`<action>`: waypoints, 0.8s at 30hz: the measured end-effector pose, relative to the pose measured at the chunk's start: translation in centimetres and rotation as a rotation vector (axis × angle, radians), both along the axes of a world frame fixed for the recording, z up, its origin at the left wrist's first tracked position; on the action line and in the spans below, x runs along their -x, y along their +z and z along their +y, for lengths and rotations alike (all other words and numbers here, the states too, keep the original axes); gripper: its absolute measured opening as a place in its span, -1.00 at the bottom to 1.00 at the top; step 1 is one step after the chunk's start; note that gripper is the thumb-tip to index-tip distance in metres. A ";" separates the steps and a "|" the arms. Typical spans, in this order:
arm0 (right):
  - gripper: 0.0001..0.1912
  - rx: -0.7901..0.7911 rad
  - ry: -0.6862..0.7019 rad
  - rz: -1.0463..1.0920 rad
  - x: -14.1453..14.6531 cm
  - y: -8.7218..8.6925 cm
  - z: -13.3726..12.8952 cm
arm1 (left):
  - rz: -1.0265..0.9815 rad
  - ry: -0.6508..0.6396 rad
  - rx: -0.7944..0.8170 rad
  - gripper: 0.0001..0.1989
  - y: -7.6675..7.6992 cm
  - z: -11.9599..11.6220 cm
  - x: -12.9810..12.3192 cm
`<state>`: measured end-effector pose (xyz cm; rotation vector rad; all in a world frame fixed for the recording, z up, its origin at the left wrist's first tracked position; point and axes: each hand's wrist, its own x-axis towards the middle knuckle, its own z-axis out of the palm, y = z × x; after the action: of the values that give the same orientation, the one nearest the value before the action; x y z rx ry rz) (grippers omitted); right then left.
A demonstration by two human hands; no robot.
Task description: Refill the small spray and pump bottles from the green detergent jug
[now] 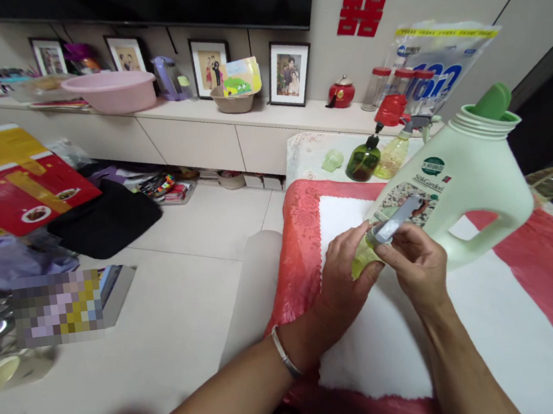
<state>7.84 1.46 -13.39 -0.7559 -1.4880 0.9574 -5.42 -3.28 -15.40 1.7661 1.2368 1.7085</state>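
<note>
Wrapped round a small bottle of yellow-green liquid, my left hand wears a silver bangle at the wrist. My right hand pinches a grey-white cap or pump piece at the bottle's neck; whether it is fastened there I cannot tell. Just behind both hands stands a large pale green jug with a green piece in its open mouth. A dark green bottle and a clear spray bottle with yellowish liquid stand farther back, near a red spray head.
White sheets lie on a red table cover. A pale green cap-like piece sits at the table's back. Beyond, a cabinet holds a pink basin and picture frames. Boxes and bags crowd the floor at left.
</note>
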 end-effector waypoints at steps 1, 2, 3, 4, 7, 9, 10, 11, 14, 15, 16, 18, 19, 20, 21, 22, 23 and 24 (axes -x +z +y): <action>-0.70 -0.006 -0.033 -0.013 0.1 0.2 -0.2 | -0.001 -0.001 0.001 -0.46 -0.1 0.0 0.0; -0.69 -0.011 -0.063 -0.024 0.2 0.3 -0.4 | -0.003 -0.004 0.002 -0.46 -0.2 0.1 0.0; -0.68 -0.015 -0.095 -0.043 0.2 0.4 -0.6 | -0.005 -0.006 0.002 -0.47 -0.3 0.1 0.0; -0.68 -0.021 -0.132 -0.071 0.3 0.4 -0.8 | -0.008 -0.009 -0.001 -0.48 -0.4 0.2 0.0; -0.65 -0.061 -0.267 -0.185 0.7 0.3 -1.6 | -0.022 -0.029 0.008 -0.51 -0.5 0.2 0.0; -0.63 -0.084 -0.348 -0.231 1.1 0.1 -2.0 | -0.047 -0.044 0.017 -0.52 -0.5 0.1 0.1; -0.62 -0.088 -0.374 -0.231 1.3 0.0 -2.2 | -0.067 -0.054 0.021 -0.52 -0.5 0.0 0.2; -0.62 -0.088 -0.394 -0.226 1.6 -0.1 -2.3 | -0.091 -0.070 0.029 -0.50 -0.3 -0.1 0.3; -0.61 -0.082 -0.436 -0.204 2.2 -0.4 -2.6 | -0.188 -0.151 0.101 -0.51 0.6 -0.5 0.8; -0.61 -0.080 -0.451 -0.196 2.4 -0.5 -2.6 | -0.227 -0.176 0.146 -0.54 1.1 -0.6 1.0; -0.60 -0.078 -0.465 -0.188 2.6 -0.6 -2.6 | -0.266 -0.189 0.195 -0.57 1.7 -0.6 1.0; -0.59 -0.076 -0.490 -0.170 2.9 -0.8 -2.7 | -0.342 -0.185 0.285 -0.59 2.9 -0.5 1.1; -0.59 -0.075 -0.501 -0.162 3.1 -0.9 -2.7 | -0.376 -0.177 0.323 -0.59 3.4 -0.3 1.0; -0.59 -0.074 -0.511 -0.155 3.2 -1.0 -2.7 | -0.405 -0.168 0.354 -0.58 3.9 -0.1 0.9; -0.58 -0.073 -0.520 -0.147 3.3 -1.2 -2.7 | -0.430 -0.160 0.379 -0.58 4.2 0.1 0.7; -0.58 -0.071 -0.529 -0.139 3.4 -1.3 -2.7 | -0.449 -0.155 0.401 -0.60 4.5 0.4 0.5; -0.57 -0.069 -0.536 -0.131 3.5 -1.4 -2.6 | -0.462 -0.149 0.423 -0.62 4.7 0.7 0.4; -0.57 -0.064 -0.541 -0.123 3.6 -1.6 -2.6 | -0.469 -0.144 0.444 -0.66 4.9 0.9 0.2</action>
<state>4.23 -1.13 -15.01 -1.1127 -1.3087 0.4577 -5.65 -2.39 -10.53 1.0901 1.1318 1.5012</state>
